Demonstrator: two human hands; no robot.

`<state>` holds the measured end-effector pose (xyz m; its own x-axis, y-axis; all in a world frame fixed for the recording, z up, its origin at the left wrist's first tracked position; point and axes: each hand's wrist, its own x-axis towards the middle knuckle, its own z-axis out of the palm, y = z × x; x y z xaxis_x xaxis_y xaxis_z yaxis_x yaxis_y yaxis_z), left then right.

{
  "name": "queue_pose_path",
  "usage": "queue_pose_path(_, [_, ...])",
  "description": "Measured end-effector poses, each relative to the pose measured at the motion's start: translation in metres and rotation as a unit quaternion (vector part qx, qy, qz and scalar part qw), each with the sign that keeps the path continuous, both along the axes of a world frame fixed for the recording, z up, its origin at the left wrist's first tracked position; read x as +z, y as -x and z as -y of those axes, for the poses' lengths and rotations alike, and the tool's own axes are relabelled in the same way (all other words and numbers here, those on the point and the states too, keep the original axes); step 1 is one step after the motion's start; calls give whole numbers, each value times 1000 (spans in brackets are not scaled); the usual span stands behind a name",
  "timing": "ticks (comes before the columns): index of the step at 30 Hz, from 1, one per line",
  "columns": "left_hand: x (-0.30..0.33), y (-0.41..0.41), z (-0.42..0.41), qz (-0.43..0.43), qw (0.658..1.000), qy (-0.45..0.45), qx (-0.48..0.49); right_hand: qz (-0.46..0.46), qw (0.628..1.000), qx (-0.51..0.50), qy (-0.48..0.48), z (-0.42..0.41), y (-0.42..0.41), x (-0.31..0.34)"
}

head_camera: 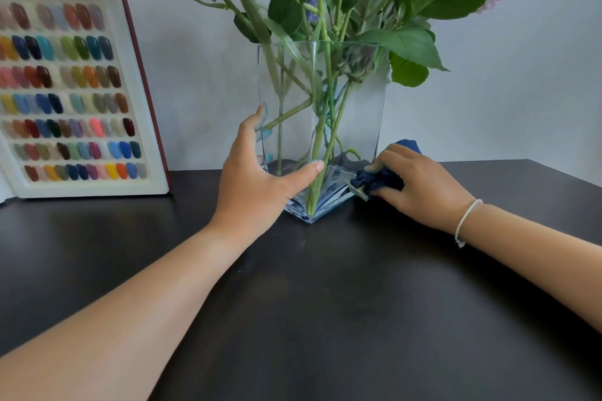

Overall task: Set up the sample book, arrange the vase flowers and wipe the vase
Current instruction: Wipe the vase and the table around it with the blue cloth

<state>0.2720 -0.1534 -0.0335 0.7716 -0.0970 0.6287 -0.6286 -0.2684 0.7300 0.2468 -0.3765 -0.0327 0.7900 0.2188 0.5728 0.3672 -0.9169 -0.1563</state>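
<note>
A clear square glass vase stands on the dark table, one corner pointing at me. Green stems and leaves of flowers rise from it, with red, orange and lilac blooms at the top edge. My left hand grips the vase's lower left side, thumb across the front face. My right hand presses a bunched dark blue cloth against the vase's lower right edge. The sample book stands open and upright at the left, showing rows of coloured nail tips.
A pale wall runs close behind the vase and the book. The table's right edge slants away behind my right hand. A white string bracelet circles my right wrist.
</note>
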Motion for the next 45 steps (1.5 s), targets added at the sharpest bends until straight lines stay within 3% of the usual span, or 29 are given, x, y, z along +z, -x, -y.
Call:
queue_pose_path(9, [-2,-1,-1,-2,1000,-2,-5,5,1000,4,-19,-7,4,1])
queue_pose_path(16, [-1,0,-1,-5,1000,6,-9,32,991,133,-8,-50,30,-3])
queue_pose_path(23, [0,1,-1,-7,1000,12,-16,24,990,139,-2,-46,28,-2])
queue_pose_path(45, [-2,-1,1,-9,1000,12,-7,-20,997,-48,-51,18,-17,0])
